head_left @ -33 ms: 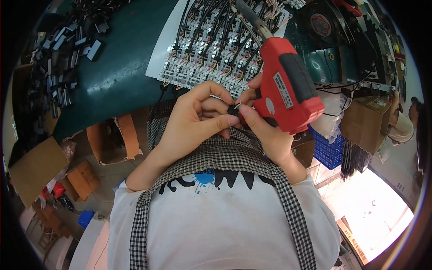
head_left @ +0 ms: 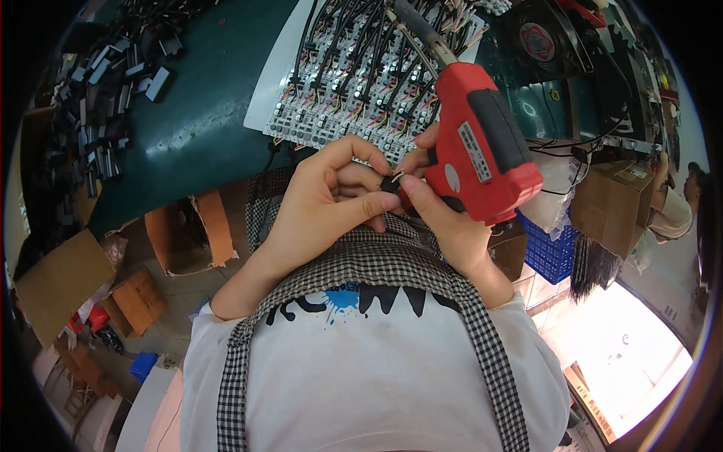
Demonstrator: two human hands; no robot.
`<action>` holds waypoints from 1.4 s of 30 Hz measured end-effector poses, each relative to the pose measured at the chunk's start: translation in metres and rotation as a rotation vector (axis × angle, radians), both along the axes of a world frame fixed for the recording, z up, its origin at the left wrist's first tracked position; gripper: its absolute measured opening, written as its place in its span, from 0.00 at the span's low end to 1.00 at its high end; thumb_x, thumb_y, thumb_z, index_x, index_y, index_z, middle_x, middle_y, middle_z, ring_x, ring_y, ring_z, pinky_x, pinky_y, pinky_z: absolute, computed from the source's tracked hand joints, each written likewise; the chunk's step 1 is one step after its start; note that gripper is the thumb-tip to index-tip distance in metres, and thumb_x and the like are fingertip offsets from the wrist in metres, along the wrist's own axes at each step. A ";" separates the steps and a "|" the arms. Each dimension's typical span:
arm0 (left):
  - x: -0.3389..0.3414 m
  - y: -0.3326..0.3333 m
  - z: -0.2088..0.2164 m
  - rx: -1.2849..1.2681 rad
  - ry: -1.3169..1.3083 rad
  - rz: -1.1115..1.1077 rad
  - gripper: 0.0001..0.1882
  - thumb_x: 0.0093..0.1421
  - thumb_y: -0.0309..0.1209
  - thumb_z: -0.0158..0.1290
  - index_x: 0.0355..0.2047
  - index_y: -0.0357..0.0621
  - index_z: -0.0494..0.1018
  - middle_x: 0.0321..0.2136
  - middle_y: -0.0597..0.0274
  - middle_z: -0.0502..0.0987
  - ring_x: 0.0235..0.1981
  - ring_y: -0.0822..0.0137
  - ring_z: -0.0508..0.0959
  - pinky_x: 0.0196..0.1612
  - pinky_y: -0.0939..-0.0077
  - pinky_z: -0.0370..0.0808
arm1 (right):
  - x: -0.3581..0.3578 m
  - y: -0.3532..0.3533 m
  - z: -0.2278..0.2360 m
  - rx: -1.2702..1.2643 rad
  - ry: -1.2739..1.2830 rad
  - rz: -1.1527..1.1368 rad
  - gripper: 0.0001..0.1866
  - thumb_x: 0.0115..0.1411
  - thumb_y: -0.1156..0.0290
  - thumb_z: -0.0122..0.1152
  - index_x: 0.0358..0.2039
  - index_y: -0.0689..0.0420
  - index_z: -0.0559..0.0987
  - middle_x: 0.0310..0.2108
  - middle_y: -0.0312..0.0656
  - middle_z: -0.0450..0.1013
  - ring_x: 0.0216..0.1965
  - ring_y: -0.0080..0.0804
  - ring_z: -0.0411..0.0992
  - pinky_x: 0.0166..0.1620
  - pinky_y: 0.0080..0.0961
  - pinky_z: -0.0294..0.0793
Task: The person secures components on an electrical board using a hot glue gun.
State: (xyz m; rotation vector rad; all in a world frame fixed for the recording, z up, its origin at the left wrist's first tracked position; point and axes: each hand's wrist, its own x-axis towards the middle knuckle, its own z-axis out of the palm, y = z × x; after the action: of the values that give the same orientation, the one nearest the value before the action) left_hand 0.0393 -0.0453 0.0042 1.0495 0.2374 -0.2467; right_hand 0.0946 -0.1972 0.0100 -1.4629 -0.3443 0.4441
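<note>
Close in front of my apron, my left hand [head_left: 320, 196] pinches a small black part [head_left: 388, 184] between thumb and fingers. Short thin wire ends [head_left: 399, 176] stick out of it, and the thumb of my right hand [head_left: 456, 230] lies against them. That same hand also holds a red and black soldering gun [head_left: 474, 124], its grip mostly hidden by the hand. The gun's metal tip [head_left: 407, 32] points away, over a panel of white circuit boards [head_left: 301, 124]. Black cables with coloured wires lie in rows across the boards.
Many small black parts [head_left: 113, 90] are heaped on the green table [head_left: 199, 98] at the left. A black fan [head_left: 538, 41] stands at the far right. Cardboard boxes [head_left: 188, 233] sit below the table, and a blue crate [head_left: 546, 245] is at right.
</note>
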 end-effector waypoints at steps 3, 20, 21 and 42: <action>0.000 -0.001 -0.002 0.017 -0.004 0.011 0.12 0.52 0.18 0.53 0.35 0.36 0.63 0.23 0.61 0.74 0.24 0.77 0.75 0.27 0.86 0.73 | 0.000 -0.001 -0.002 0.086 0.102 0.004 0.22 0.49 0.88 0.55 0.45 0.63 0.64 0.39 0.41 0.64 0.33 0.21 0.70 0.33 0.14 0.72; 0.001 0.002 -0.001 0.052 0.007 -0.018 0.13 0.52 0.18 0.53 0.35 0.37 0.61 0.25 0.59 0.74 0.27 0.73 0.77 0.27 0.83 0.75 | 0.002 0.000 -0.002 0.053 0.009 0.037 0.22 0.51 0.87 0.53 0.46 0.63 0.63 0.38 0.40 0.65 0.35 0.20 0.69 0.34 0.15 0.72; 0.001 0.001 -0.001 0.052 0.007 -0.017 0.13 0.52 0.18 0.53 0.35 0.37 0.61 0.25 0.59 0.74 0.27 0.73 0.77 0.27 0.83 0.75 | 0.002 0.000 -0.003 0.047 -0.021 0.037 0.22 0.51 0.87 0.53 0.47 0.63 0.63 0.39 0.40 0.65 0.35 0.20 0.69 0.34 0.16 0.73; -0.031 0.010 -0.016 0.354 0.080 0.339 0.09 0.53 0.21 0.52 0.34 0.31 0.67 0.22 0.57 0.75 0.20 0.76 0.74 0.25 0.88 0.70 | -0.003 -0.021 0.001 -0.006 -0.057 0.018 0.26 0.51 0.65 0.59 0.43 0.70 0.64 0.33 0.48 0.68 0.21 0.23 0.66 0.23 0.16 0.64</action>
State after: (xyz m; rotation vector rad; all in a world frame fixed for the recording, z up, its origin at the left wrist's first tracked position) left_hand 0.0087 -0.0358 -0.0116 1.3288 0.5391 0.0637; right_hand 0.0915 -0.2187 0.0112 -1.4812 -0.4025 0.4186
